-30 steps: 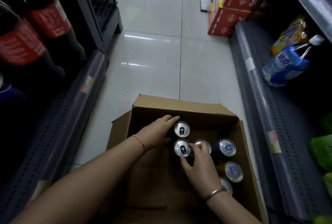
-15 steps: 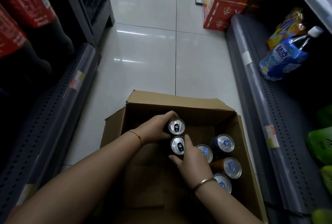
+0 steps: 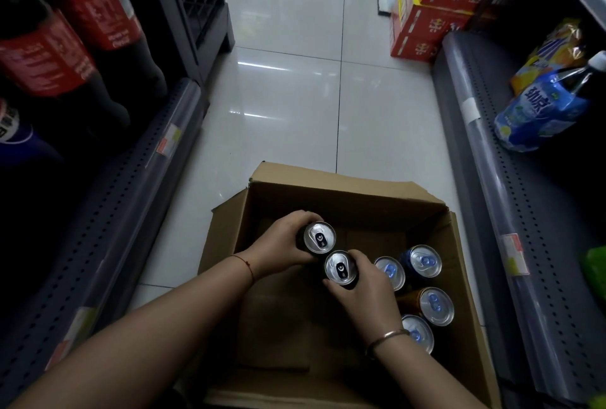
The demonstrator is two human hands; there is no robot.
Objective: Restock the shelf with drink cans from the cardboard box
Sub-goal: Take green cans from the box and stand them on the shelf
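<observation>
1. Left hand [image 3: 282,241]: fingers curled round the first can [image 3: 319,237], held upright inside the cardboard box [image 3: 344,198].
2. Right hand [image 3: 364,290]: fingers wrapped round the second can [image 3: 340,268], upright, just beside the first can.
3. Four blue-tabbed cans [image 3: 425,261] stand in the box to the right of the right hand. One is partly hidden behind its knuckles.
4. The shelf [image 3: 131,185] lies well apart, to the left of the left hand, and carries cola bottles [image 3: 108,24].
</observation>
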